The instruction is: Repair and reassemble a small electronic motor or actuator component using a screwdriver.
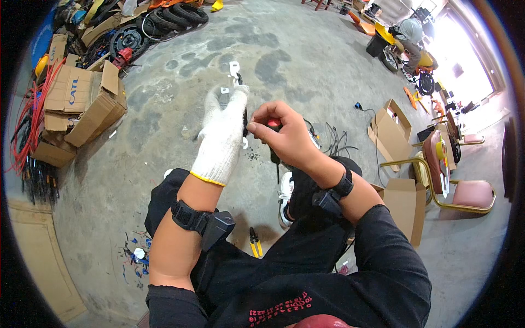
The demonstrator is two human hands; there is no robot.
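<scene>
My left hand [221,128], in a white knitted glove with a yellow cuff edge, is closed round a narrow dark part. White tabs [234,68] with holes stick out beyond the fingers; most of the part is hidden by the glove. Close on its right, my bare right hand [281,131] is curled round a red-and-black-handled tool [274,153], which looks like a screwdriver with its thin shaft pointing down toward me. The right thumb and forefinger pinch together beside the dark part; anything between their tips is too small to tell. Both hands are above the concrete floor.
Yellow-handled pliers [255,243] lie between my feet. Black cables [338,141] and opened cardboard boxes [391,131] are at right, near a pink-seated chair [473,195]. Cartons [82,104] and tyres [175,19] fill the far left. A person [410,38] bends over at far right.
</scene>
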